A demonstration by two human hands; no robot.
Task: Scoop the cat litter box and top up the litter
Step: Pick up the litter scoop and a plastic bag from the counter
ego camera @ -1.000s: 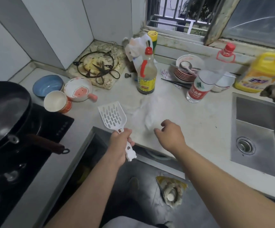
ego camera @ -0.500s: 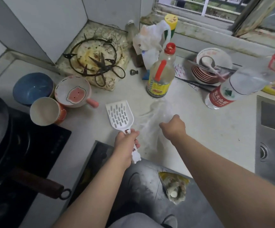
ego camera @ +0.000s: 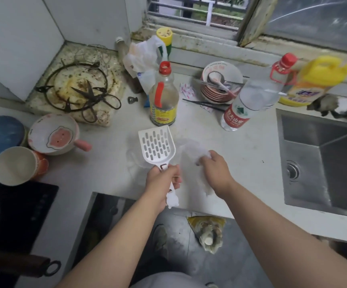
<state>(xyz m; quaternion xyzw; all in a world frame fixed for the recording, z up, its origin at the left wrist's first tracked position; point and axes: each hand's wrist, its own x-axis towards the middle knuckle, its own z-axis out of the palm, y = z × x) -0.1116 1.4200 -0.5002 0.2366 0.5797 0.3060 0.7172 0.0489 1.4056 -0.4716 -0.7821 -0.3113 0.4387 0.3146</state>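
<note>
Gathering tools appears to be the step in hand, judged from the head view: no litter box shows anywhere, only a kitchen counter (ego camera: 241, 163). The left hand (ego camera: 160, 183) grips the handle of the white slotted litter scoop (ego camera: 157, 146), its blade held just above the counter in front of the vinegar bottle (ego camera: 163, 96). The right hand (ego camera: 214, 169) has its fingers curled into a thin clear plastic bag (ego camera: 191, 150) lying crumpled on the counter, just right of the scoop. A water bottle (ego camera: 249, 100) stands tilted near the sink (ego camera: 322, 163), well clear of both hands. The next move likely calls for lifting the bag free and carrying both items to the box. Against the frame a second earlier, the right hand has gone from hovering short of the bag to bunching it, and the scoop sits closer to that hand.
</note>
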